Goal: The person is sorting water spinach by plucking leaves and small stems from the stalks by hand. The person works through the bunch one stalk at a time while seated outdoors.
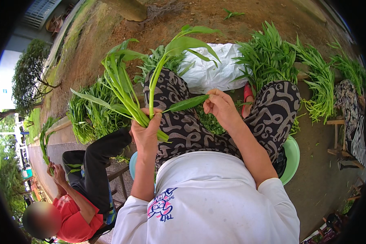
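Note:
My left hand (147, 132) is closed around a bunch of water spinach (124, 89), its pale green stems crossing the palm and the leafy tops pointing up and away. One stem (153, 83) stands apart, upright beside the thumb. Between finger and thumb, my right hand (221, 106) pinches the tip of a long green leaf (187, 104). That leaf stretches level from the left thumb to the right fingertips. Loose leaves (209, 122) lie in a heap below, between my knees, partly hidden by my legs.
A white sack (211, 67) lies ahead on the ground. Greens are piled at left (93, 110) and right (268, 55), with more bundles (319, 83) farther right. Green (292, 158) and blue (133, 164) basins flank me. On the left sits a person in red (77, 215) holding greens.

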{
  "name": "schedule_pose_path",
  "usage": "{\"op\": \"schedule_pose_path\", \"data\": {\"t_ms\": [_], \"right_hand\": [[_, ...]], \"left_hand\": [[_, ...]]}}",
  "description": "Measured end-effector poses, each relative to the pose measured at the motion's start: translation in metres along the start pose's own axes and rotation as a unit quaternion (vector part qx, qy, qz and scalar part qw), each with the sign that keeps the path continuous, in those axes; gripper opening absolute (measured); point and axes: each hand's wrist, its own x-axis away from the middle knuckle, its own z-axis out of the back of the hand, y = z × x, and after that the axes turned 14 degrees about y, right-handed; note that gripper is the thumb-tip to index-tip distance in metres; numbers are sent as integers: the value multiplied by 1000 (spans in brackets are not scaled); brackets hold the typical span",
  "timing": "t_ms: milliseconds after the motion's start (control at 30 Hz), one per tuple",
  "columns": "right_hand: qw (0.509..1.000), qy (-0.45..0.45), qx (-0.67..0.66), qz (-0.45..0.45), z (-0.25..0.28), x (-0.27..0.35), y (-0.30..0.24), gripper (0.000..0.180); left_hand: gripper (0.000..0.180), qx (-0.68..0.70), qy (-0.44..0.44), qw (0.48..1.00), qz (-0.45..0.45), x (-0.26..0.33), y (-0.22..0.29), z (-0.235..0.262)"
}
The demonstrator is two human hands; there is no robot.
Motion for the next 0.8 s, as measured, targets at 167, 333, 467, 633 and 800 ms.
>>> {"op": "schedule_pose_path", "data": {"t_ms": [167, 333, 467, 633, 800], "right_hand": [[996, 64, -55, 22, 12, -8, -5, 11], [976, 98, 125, 150, 3, -4, -7, 7], [899, 62, 333, 277, 18, -12, 7, 9], [887, 6, 429, 168, 13, -5, -4, 14], [928, -1, 304, 216, 9, -3, 3, 23]], "left_hand": [[10, 25, 25, 999, -10, -2, 1, -3], [13, 25, 11, 999, 16, -6, 2, 8], [14, 38, 0, 999, 20, -7, 2, 7], [14, 41, -2, 999, 12, -6, 1, 10], [15, 42, -12, 999, 13, -7, -2, 9]]}}
